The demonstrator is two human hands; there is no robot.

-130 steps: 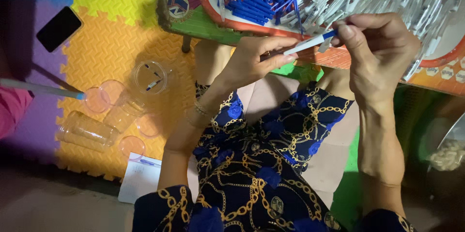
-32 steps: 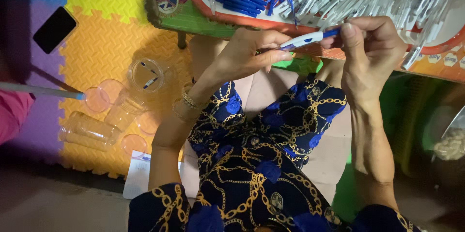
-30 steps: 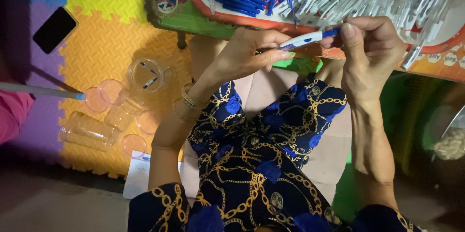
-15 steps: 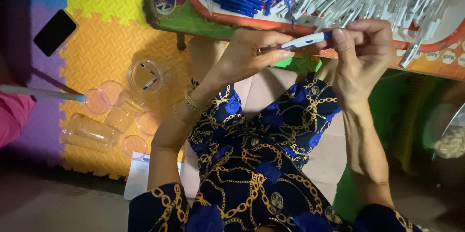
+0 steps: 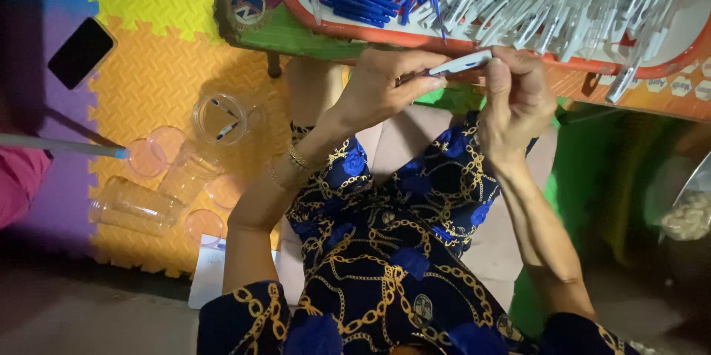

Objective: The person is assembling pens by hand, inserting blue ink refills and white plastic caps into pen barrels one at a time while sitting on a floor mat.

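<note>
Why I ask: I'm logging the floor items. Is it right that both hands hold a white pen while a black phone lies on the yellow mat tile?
Not quite. The head view shows the phone on the purple mat tile. The left hand and right hand do hold the white pen.

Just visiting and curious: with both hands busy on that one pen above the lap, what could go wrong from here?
1. The pen is pinched only at its ends by the left hand and right hand; a small part might slip and drop into the lap.
2. The heaped tray sits just above the hands; a bump could spill pens.
3. Open jars on the floor mat could be kicked over.
</note>
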